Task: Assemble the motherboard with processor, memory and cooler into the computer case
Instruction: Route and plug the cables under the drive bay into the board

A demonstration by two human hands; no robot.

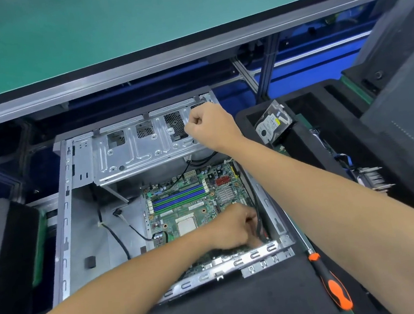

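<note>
From my remote seat, almost no lettering in this view could be read. The hard drive (272, 121), which lay in a black foam tray (247, 116) to the right of the computer case (63, 197), carried a white label with small black print, a barcode and a yellow patch, all too fine for me to make out. The motherboard (196, 209) inside the case bore a short white marking just below its blue and green memory slots (179, 198); it too was too blurred to read. I found no brand or number.
</note>
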